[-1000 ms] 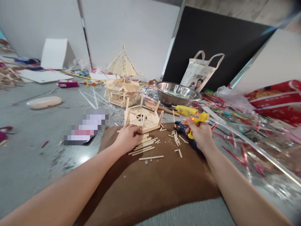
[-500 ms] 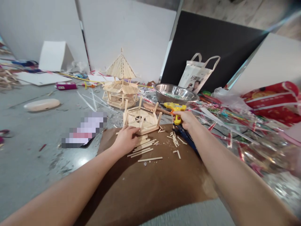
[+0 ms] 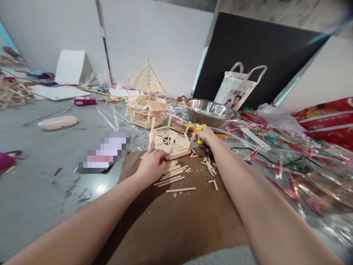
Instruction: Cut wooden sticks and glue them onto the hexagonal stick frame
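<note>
A low hexagonal frame of pale wooden sticks (image 3: 176, 151), with upright posts at its corners, sits at the far edge of a brown mat (image 3: 187, 221). My left hand (image 3: 151, 165) has its fingers curled around the near left corner of this frame. In my right hand (image 3: 207, 136) is a yellow hot glue gun (image 3: 200, 127), held at the frame's right side near the right-hand posts. Its nozzle is hard to make out there. Several loose wooden sticks (image 3: 172, 179) lie on the mat in front of the frame, and short cut pieces (image 3: 210, 166) lie below my right hand.
Behind the frame stands a tiered stick pavilion (image 3: 149, 105) with a pointed roof. A steel basin (image 3: 212, 114) and a white tote bag (image 3: 234, 88) are at the back right. A phone (image 3: 106, 152) lies left of the mat. Plastic scraps (image 3: 286, 169) clutter the right.
My right hand has brought the glue gun leftward, closer to the frame's right-hand posts. My left hand stays at the near left corner. The whole view has shifted slightly.
</note>
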